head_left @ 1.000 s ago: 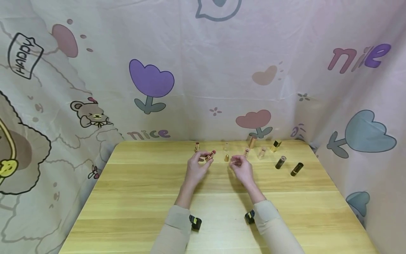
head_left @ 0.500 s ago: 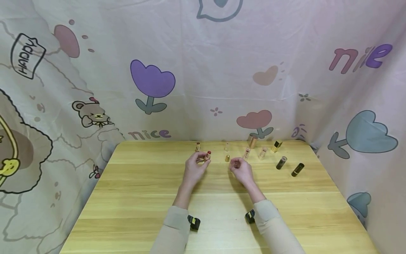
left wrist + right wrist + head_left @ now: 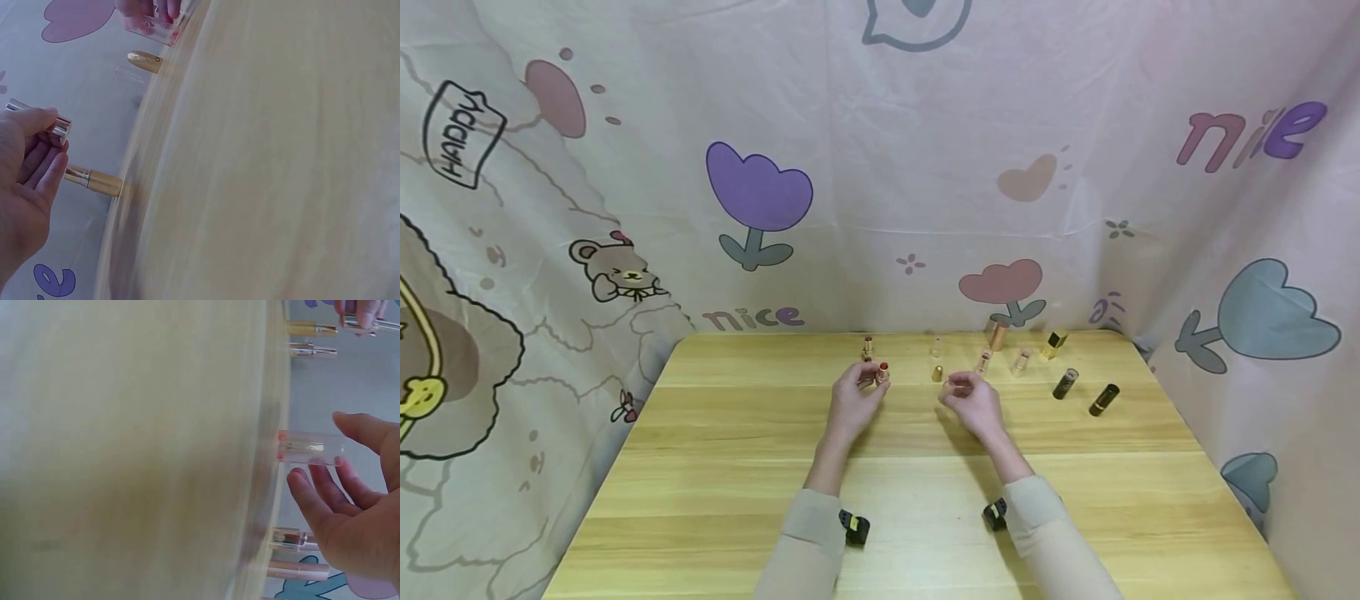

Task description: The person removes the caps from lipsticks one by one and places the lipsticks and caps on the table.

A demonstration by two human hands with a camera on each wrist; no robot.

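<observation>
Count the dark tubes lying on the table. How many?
2. One dark tube lies right of the hands; the other dark tube lies further right, nearer the table edge. None seem hidden.

The near half of the tabletop (image 3: 715, 500) lies bare, open to the hands from either side edge. Along the far edge, small upright tubes (image 3: 984, 360) stand close together, leaving narrow gaps. Two dark tubes (image 3: 1063, 383) lie towards the far right corner.
</observation>
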